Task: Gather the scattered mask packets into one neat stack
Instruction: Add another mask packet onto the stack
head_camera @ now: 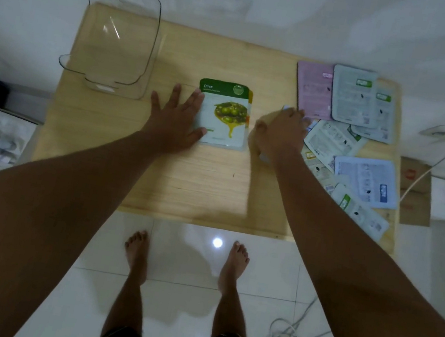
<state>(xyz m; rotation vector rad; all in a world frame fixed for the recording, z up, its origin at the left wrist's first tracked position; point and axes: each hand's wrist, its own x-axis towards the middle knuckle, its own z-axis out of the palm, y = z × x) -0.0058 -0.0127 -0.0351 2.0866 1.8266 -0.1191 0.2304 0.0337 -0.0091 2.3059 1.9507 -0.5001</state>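
Left hand (pixel 175 118) lay spread flat, steadying the olive packet stack (pixel 224 115); right hand (pixel 279 132), seemingly curled over a blurred packet, sat nearer the scattered packets (pixel 349 149) rightward.

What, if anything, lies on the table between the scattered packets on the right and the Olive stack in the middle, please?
Nothing visible except the right hand itself, reaching onto the scattered packets. Bare table separates them from the Olive stack, whose left edge the left hand steadies.
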